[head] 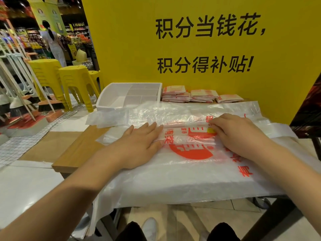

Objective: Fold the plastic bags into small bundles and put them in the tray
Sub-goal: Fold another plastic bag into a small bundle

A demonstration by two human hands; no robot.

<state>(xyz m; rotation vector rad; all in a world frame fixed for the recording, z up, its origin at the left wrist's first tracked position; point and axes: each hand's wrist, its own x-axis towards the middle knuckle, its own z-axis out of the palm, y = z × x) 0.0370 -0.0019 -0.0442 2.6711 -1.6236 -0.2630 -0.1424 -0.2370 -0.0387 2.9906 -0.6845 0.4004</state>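
1. The left hand [139, 145] lay flat on the plastic bag [187, 136], fingers straight and close together, and pressed down the left part of a long fold.
2. The right hand [238, 134] had its fingers curled over the far edge of the same fold and gripped the film there, beside the red print.
3. The plastic bag, clear film with red lettering, was partly folded into a strip that ran between the two hands.
4. It rested on a pile of flat bags [173, 181], which covered most of the wooden bench [78, 150] and hung over its near edge.
5. The white tray [102, 101], split into compartments, stood at the far left of the bench, behind the spread film.
6. Folded bundles [175, 94] sat in three low stacks just right of the tray, against the yellow sign [121, 49] with its black characters.
7. Stacked yellow stools [74, 80] stood on the floor to the left, with brooms [45, 105] beyond them.
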